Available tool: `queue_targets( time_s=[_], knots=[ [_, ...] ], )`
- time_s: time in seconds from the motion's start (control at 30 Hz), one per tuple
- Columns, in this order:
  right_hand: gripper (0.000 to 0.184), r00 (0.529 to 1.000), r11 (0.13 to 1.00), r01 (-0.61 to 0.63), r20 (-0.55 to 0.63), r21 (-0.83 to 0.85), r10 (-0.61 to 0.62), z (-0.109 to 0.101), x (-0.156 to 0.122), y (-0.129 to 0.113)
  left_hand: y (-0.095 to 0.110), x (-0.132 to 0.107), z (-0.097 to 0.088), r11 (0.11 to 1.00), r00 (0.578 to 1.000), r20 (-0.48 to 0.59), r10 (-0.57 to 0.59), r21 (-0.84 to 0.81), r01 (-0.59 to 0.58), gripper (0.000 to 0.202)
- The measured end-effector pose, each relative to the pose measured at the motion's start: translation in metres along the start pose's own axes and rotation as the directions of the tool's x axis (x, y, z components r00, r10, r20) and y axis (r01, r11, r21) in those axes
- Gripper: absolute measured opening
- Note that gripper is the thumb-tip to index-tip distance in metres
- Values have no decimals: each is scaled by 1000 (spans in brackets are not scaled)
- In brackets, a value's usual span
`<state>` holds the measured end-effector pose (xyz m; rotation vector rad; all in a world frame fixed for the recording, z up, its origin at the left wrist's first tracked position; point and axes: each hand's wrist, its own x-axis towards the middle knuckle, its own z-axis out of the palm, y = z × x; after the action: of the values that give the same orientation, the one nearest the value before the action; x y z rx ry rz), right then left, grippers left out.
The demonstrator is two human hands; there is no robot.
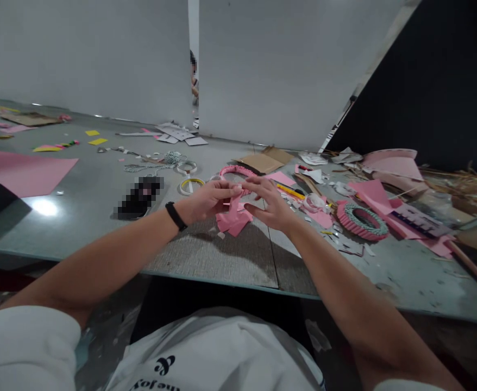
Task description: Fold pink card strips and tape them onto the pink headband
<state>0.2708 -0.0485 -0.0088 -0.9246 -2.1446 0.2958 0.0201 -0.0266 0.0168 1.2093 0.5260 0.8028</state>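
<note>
Left grip point(208, 200): closed on pink paper point(233, 218) | Right grip point(271, 205): curled, fingertips at same paper, closure unclear | Paper: between both grips, over surface point(206, 255) | Pleated pink ring point(235, 171): just beyond grips | Tape roll point(192, 185): near left grip

Head-worn camera, facing forward, down past chest point(218, 353) onto left hand point(208, 201), right hand point(271, 203)

On the scratched table point(405, 282) we see a pleated pink-and-teal paper ring point(362, 221), a pink card sheet point(18, 171), tape rolls point(192, 185), a pixelated black object point(139, 198), and flattened cardboard point(265, 160) farther back.
</note>
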Motion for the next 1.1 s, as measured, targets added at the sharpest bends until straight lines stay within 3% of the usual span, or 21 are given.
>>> queue_targets(
  time_s=[0.07, 0.17, 0.23, 0.33, 0.43, 0.5, 0.63, 0.93, 1.1],
  knots=[
    [51, 998, 966, 37, -44, -257, -50, -5, 2, 4, 2, -1, -2, 999, 1000, 3, 14, 43, -14, 41],
    [58, 992, 920, -49, -130, -390, -3, -10, 5, 12, 7, -3, -2, 987, 995, 102, 11, 159, -27, 46],
    [54, 980, 930, -142, -183, -338, 83, -12, 6, 15, 9, -5, -1, 958, 989, 147, 7, 283, -49, 47],
    [47, 966, 972, -227, -143, -66, 216, -10, 4, 11, 9, -5, -1, 874, 992, 121, 45, 476, -98, 41],
    [56, 970, 945, -228, -26, 236, 240, 1, 2, -2, 8, -2, -3, 802, 995, 95, 35, 591, -85, 32],
    [57, 973, 925, -213, -12, 315, 229, 9, 3, -10, 6, -1, -4, 792, 995, 94, 26, 605, -78, 25],
    [51, 961, 912, -223, -82, 345, 265, 18, 4, -12, 4, 1, -5, 775, 996, 69, 64, 626, -93, 22],
    [55, 950, 878, -298, 23, 375, 313, 12, 7, -6, 10, 1, -3, 750, 994, 87, 65, 652, -107, 28],
    [48, 941, 883, -310, -17, 353, 337, 10, 7, 0, 6, 2, -6, 806, 998, 11, 67, 589, -60, 38]
  ],
)
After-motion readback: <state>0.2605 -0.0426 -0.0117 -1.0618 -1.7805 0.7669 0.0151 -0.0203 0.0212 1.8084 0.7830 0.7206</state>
